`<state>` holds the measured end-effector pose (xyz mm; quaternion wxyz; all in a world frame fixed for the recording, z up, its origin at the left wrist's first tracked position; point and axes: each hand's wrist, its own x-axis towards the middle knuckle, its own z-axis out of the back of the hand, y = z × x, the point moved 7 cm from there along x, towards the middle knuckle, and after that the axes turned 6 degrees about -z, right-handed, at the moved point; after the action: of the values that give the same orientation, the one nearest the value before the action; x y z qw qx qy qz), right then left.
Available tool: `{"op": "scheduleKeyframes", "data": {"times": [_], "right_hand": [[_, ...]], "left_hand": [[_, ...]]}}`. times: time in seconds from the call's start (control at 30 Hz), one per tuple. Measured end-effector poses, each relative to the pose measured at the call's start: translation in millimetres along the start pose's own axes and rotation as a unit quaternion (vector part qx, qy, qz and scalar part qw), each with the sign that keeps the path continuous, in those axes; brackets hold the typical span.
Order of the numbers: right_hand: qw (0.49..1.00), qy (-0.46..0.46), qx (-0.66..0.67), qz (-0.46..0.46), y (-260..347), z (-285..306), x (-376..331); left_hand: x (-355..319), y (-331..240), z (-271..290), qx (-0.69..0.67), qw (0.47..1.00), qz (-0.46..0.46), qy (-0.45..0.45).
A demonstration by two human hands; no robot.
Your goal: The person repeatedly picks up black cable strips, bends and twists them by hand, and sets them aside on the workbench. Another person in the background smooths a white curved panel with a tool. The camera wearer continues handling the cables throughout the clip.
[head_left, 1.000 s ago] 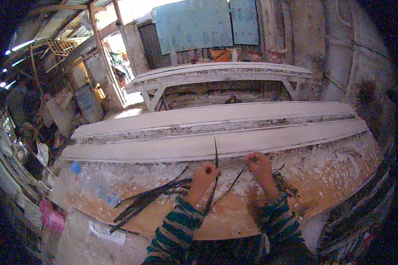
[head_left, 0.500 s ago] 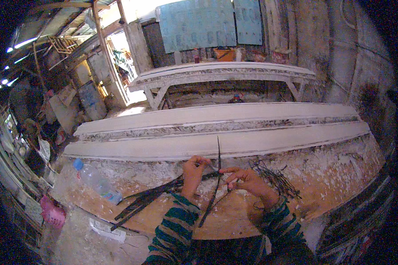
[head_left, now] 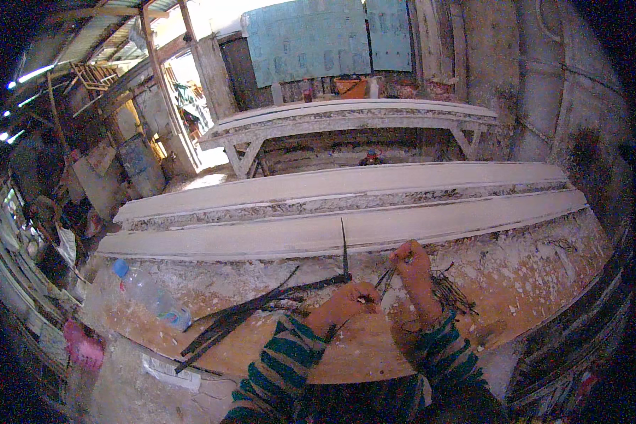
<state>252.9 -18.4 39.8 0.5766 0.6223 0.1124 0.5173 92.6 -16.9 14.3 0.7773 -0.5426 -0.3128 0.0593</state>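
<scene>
At the far left of the tabletop (head_left: 516, 283) lies a clear plastic bottle (head_left: 152, 297) with a blue cap, on its side, well apart from your hands. To its right, a bundle of long dark strips (head_left: 240, 318) fans out across the plaster-spattered surface, its near ends pointing toward the lower left.

Your left hand (head_left: 346, 305) sits closed at the right end of that bundle; one thin dark strip (head_left: 345, 247) stands up from the fist, nearly vertical. Fingers curled together and clamped on the strip near its lower end. Judgement: the strip looks light, thin and springy, stiff enough to stand unsupported but likely to bend or snap if flexed hard. Best held low, close to the crossing point, as you do now.

Your right hand (head_left: 411, 263) is raised just beside the left, fingertips pinched together on fine dark strands (head_left: 387, 279) running down toward the left hand. Grip appears closed; exact contact too small to resolve.

Right of that hand lies a loose tangle of short dark pieces (head_left: 454, 293). Behind everything run the long white moulded slabs (head_left: 346, 212).
</scene>
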Motion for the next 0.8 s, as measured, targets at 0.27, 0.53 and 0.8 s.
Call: {"op": "scheduleKeyframes", "data": {"times": [0.27, 0.53, 0.8], "right_hand": [[0.992, 0.047, 0.050, -0.108, -1, -3, -7], [0.991, 0.043, 0.082, -0.098, 9, -5, -3], [0.994, 0.067, 0.041, -0.081, 17, 8, 5]], "left_hand": [[-1, -7, -6, -0.039, 0.998, 0.038, 0.001], [-3, -7, 1, -0.143, 0.990, 0.017, -0.010], [-22, -8, 81, 0.052, 0.938, 0.062, -0.337]]}}
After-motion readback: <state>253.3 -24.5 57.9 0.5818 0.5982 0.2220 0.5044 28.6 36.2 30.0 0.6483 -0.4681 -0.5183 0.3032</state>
